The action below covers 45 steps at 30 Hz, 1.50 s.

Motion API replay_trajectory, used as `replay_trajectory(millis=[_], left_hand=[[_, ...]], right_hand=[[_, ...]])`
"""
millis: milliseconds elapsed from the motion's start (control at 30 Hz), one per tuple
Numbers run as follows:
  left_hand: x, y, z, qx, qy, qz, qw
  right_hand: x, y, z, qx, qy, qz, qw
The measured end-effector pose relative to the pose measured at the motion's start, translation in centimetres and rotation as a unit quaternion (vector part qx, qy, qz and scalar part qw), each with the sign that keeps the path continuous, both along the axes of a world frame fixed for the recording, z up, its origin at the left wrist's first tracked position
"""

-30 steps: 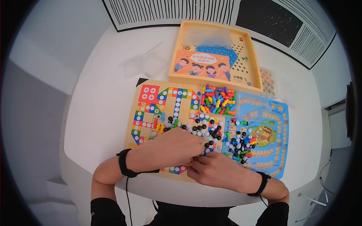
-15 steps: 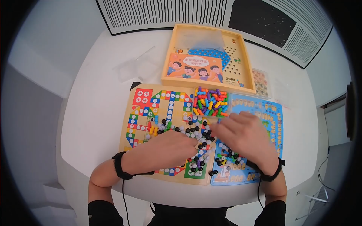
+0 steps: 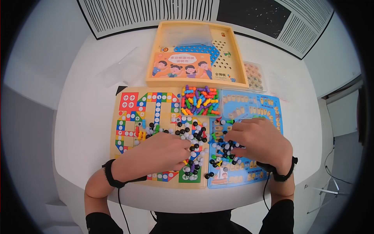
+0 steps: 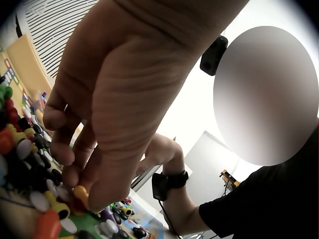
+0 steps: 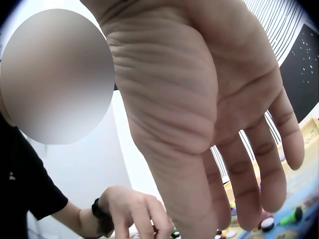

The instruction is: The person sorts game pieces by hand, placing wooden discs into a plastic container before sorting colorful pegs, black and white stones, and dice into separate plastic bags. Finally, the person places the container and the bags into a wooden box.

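Note:
Over the flying-chess board (image 3: 125,156) my left hand (image 3: 161,150) bends down into a spread of black and white marbles and coloured pawns. Its thumb and fingertips pinch an orange-yellow pawn (image 4: 81,194) low over the board in the left wrist view. My right hand (image 3: 261,142) reaches over the blue game board (image 3: 272,117), palm down, its fingers loosely extended and holding nothing. Black and white marbles (image 3: 224,147) and a few pawns lie under its fingertips. A green pawn (image 5: 291,217) lies close to those fingers in the right wrist view.
A clear box of coloured pawns (image 3: 200,102) stands behind the marbles, with its clear lid (image 3: 238,104) to the right. Farther back is a wooden tray (image 3: 240,74) with an orange booklet (image 3: 183,65). Round game pieces (image 3: 254,76) in a clear box stand beside it.
My right hand has left the spot beside my left hand and moved right, over the blue board. My left hand stays among the pieces. The head view has shifted slightly.

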<state>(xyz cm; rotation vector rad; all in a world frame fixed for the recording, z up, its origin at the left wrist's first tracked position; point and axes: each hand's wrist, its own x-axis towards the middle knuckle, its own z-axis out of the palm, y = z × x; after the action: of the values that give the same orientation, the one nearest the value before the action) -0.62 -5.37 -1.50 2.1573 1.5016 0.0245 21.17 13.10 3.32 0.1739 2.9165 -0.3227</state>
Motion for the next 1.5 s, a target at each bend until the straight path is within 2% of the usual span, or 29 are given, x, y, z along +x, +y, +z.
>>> replay_trajectory(millis=[133, 300, 367, 400, 467, 567, 667, 767, 800, 867, 900, 967, 1133, 1233, 1333, 1500], left_hand=[[0.1, 0.0, -0.3, 0.049, -0.001, -0.007, 0.999], [-0.3, 0.4, 0.5, 0.150, -0.025, 0.024, 0.988], [-0.7, 0.8, 0.9, 0.223, -0.071, 0.077, 0.969], [-1.0, 1.2, 1.1, 0.225, -0.069, 0.078, 0.969], [-1.7, 2.0, 1.7, 0.304, -0.094, 0.130, 0.939], [-2.3, 4.1, 1.9, 0.343, -0.091, 0.177, 0.918], [-3.9, 5.6, 1.3, 0.310, -0.017, 0.186, 0.932], [-5.0, 4.6, 3.0, 0.257, -0.004, 0.220, 0.941], [-5.3, 4.0, 3.6, 0.256, 0.000, 0.219, 0.942], [-6.0, 2.2, 4.7, 0.175, -0.046, 0.222, 0.958], [-6.3, 1.3, 5.2, 0.174, -0.040, 0.221, 0.959], [-6.7, -0.7, 5.9, 0.048, -0.025, 0.249, 0.967], [-7.3, -5.8, 4.4, 0.025, 0.013, 0.273, 0.961], [-6.8, -8.0, 3.2, 0.075, 0.009, 0.261, 0.962], [-5.5, -8.3, 1.5, 0.125, -0.003, 0.256, 0.959], [-4.2, -6.9, 0.3, 0.127, 0.016, 0.220, 0.967]], right_hand=[[-0.3, -0.1, -0.5, 0.027, -0.047, -0.008, 0.998], [1.6, 0.1, 0.3, 0.029, -0.024, -0.011, 0.999], [3.1, -0.5, -0.4, 0.016, -0.010, 0.000, 1.000], [3.8, -0.8, -1.0, 0.019, 0.001, -0.017, 1.000], [4.6, -1.2, -2.3, 0.023, 0.014, -0.032, 0.999], [5.2, -1.5, -3.6, 0.062, 0.040, -0.042, 0.996], [4.8, -1.5, -3.3, 0.089, 0.033, -0.030, 0.995], [4.0, -1.5, -1.2, 0.080, 0.043, -0.038, 0.995], [3.2, -1.2, -0.3, 0.071, 0.079, -0.039, 0.994], [1.6, -0.6, 0.3, 0.059, 0.118, -0.044, 0.990], [0.6, -0.2, 0.3, 0.059, 0.176, -0.058, 0.981], [-1.3, 0.2, 0.1, 0.057, 0.275, -0.085, 0.956], [-2.4, -0.3, 0.1, 0.030, 0.305, -0.120, 0.944], [-2.0, -0.2, 0.2, 0.047, 0.280, -0.105, 0.953], [-1.8, -0.1, 0.2, 0.040, 0.283, -0.103, 0.953], [-1.5, -0.1, 0.3, 0.028, 0.281, -0.108, 0.953]])
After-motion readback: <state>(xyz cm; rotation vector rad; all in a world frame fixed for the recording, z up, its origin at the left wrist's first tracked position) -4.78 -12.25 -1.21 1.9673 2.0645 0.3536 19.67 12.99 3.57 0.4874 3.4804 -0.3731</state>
